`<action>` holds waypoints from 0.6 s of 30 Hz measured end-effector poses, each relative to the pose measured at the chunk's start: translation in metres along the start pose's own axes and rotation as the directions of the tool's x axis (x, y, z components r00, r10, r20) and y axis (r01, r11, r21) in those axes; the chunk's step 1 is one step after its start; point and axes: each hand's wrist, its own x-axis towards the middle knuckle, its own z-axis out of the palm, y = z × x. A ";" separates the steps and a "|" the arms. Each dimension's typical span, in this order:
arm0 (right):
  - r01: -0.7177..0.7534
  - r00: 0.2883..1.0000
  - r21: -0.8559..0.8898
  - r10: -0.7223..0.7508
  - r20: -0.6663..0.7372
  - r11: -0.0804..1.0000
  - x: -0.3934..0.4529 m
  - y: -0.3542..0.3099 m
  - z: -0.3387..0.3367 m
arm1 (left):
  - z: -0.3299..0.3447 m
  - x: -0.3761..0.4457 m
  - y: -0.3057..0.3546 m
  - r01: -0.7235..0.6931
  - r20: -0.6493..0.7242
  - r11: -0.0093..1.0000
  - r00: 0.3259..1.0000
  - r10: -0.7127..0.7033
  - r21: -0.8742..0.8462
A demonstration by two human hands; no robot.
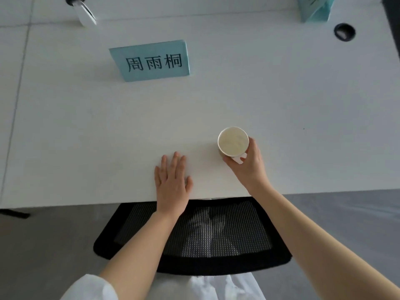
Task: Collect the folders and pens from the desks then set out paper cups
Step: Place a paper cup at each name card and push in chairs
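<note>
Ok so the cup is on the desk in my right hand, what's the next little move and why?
Probably let go and lift the right hand away. The paper cup stands upright, mouth up, on the white desk in front of the blue name card, so it looks placed. The fingers curl round its side, while the left hand lies flat on the desk. No folders or pens show here.

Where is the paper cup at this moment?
In the head view the paper cup stands upright on the white desk, right of centre near its front edge, gripped by the right hand. The blue name card is farther back, to the left.
</note>
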 end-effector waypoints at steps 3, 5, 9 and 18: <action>0.002 1.000 0.017 -0.002 -0.016 1.000 0.015 -0.012 0.000 | -0.005 0.019 0.003 -0.032 -0.096 0.999 0.995 0.029 -0.029; -0.008 1.000 0.041 0.009 -0.021 0.999 0.029 -0.025 0.001 | -0.011 0.039 0.005 -0.043 -0.130 0.998 0.991 0.038 -0.036; 0.005 1.000 0.073 -0.004 -0.009 0.997 0.064 -0.049 0.003 | -0.026 0.090 0.006 0.002 -0.144 0.998 0.989 -0.011 -0.059; 0.087 0.995 0.032 -0.086 -0.045 0.996 0.168 -0.096 0.025 | -0.017 0.134 0.017 0.044 -0.137 0.999 0.990 -0.040 0.028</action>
